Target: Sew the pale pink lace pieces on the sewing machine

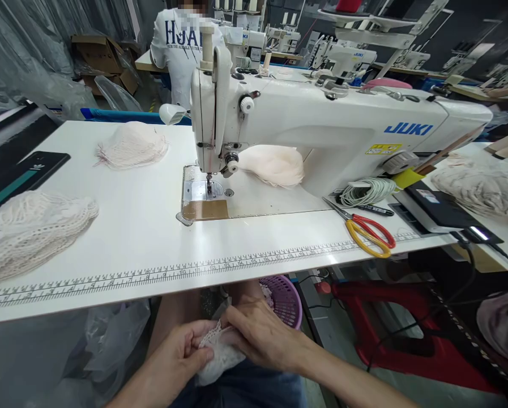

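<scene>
Over my lap, below the table edge, both hands grip a piece of white lace fabric (220, 362). My left hand (186, 354) pinches its scalloped lace edge between thumb and fingers. My right hand (264, 331) has its fingers closed on the upper right part of the same piece, partly covering it. Above them on the table stands a white sewing machine (321, 122), its needle area bare of cloth. A stack of lace pieces (37, 232) lies at the table's left, and a pale pink fabric pile (132, 144) sits farther back.
Scissors (370, 232) with red and yellow handles lie near the table's front edge, beside a coiled cable (366, 192). A purple basket (285, 300) stands under the table, with a red stool (406, 340) to the right. A person (179, 51) sits beyond the machine.
</scene>
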The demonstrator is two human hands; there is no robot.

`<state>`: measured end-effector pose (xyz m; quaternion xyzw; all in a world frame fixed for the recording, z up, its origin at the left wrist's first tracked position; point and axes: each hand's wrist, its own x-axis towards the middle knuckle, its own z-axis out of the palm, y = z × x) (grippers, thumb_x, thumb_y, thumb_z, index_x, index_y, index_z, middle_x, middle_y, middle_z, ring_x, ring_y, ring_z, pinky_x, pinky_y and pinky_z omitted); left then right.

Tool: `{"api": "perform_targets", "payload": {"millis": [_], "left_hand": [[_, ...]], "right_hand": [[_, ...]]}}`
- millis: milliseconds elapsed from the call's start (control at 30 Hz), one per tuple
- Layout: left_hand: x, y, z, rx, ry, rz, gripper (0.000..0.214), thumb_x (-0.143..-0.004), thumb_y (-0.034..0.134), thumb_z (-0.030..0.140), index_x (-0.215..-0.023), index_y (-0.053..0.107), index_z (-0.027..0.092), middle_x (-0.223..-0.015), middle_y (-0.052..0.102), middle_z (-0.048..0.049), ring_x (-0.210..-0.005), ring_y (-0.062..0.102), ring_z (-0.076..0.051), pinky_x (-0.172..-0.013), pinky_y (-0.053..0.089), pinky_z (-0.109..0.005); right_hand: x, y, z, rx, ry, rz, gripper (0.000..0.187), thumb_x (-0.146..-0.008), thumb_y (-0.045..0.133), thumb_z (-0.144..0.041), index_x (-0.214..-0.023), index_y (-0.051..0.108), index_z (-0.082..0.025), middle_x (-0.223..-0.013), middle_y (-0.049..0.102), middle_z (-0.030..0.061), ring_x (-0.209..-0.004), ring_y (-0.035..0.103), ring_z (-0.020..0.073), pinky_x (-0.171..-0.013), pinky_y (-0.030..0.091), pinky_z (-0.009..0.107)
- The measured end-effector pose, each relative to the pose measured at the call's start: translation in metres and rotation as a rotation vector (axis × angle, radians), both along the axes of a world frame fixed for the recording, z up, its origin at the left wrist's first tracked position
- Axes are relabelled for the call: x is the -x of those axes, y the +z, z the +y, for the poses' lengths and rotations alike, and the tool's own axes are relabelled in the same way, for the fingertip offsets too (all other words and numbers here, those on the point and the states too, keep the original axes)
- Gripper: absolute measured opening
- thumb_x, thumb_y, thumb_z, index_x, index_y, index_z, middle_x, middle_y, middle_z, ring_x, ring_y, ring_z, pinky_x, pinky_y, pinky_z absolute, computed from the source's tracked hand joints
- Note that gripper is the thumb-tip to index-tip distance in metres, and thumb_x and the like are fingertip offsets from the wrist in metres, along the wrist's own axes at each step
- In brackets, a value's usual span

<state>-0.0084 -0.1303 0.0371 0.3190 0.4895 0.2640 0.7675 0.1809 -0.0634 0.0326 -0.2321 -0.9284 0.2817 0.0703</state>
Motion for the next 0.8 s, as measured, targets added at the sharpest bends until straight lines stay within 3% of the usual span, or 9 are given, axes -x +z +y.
{"api": "perform_targets", "payload": {"millis": [67, 167, 367, 600, 800], "left_hand": [[0.000, 0.003, 0.001, 0.012, -0.038, 0.028, 0.062, -0.067, 0.072, 0.046, -0.114, 0.057, 0.008, -0.092, 0.068, -0.0097, -0.085, 0.058, -0.021, -0.075, 0.041, -0.026], [0.001, 0.005, 0.000, 0.011, -0.060, 0.098, 0.059, -0.067, 0.070, 0.043, -0.113, 0.059, 0.008, -0.089, 0.068, -0.0084, -0.079, 0.058, -0.018, -0.069, 0.041, -0.024], [0.000, 0.004, -0.001, 0.003, -0.043, 0.159, 0.053, -0.065, 0.070, 0.031, -0.114, 0.058, 0.011, -0.095, 0.068, -0.0071, -0.083, 0.059, -0.019, -0.072, 0.042, -0.023], [-0.003, 0.010, 0.002, -0.008, -0.032, 0.044, 0.049, -0.075, 0.065, 0.052, -0.102, 0.065, 0.011, -0.085, 0.067, -0.0069, -0.076, 0.057, -0.017, -0.066, 0.039, -0.023], [0.011, 0.012, -0.002, 0.054, -0.091, -0.007, 0.051, -0.069, 0.070, 0.055, -0.098, 0.069, 0.012, -0.074, 0.066, -0.0044, -0.073, 0.052, -0.016, -0.066, 0.036, -0.022]], "right_hand": [[0.002, 0.000, 0.000, 0.038, -0.010, 0.066, 0.006, -0.091, 0.046, -0.020, -0.093, 0.051, -0.017, -0.077, 0.058, 0.0024, -0.069, 0.051, 0.0146, -0.065, 0.035, 0.025], [0.004, 0.000, 0.002, 0.129, -0.031, 0.151, 0.017, -0.096, 0.038, -0.023, -0.088, 0.052, -0.017, -0.079, 0.056, 0.0029, -0.071, 0.050, 0.0137, -0.064, 0.036, 0.023], [0.003, 0.004, 0.002, 0.256, -0.083, 0.208, 0.012, -0.095, 0.043, -0.027, -0.093, 0.052, -0.019, -0.080, 0.058, 0.0008, -0.076, 0.054, 0.0131, -0.069, 0.038, 0.022], [0.004, 0.007, 0.002, 0.253, -0.089, 0.144, 0.011, -0.094, 0.044, -0.027, -0.094, 0.051, -0.019, -0.080, 0.059, 0.0011, -0.075, 0.053, 0.0137, -0.068, 0.037, 0.023], [-0.002, 0.003, 0.013, 0.472, -0.110, 0.162, 0.015, -0.095, 0.040, -0.020, -0.090, 0.054, -0.018, -0.076, 0.058, -0.0002, -0.069, 0.053, 0.0111, -0.062, 0.038, 0.020]]}}
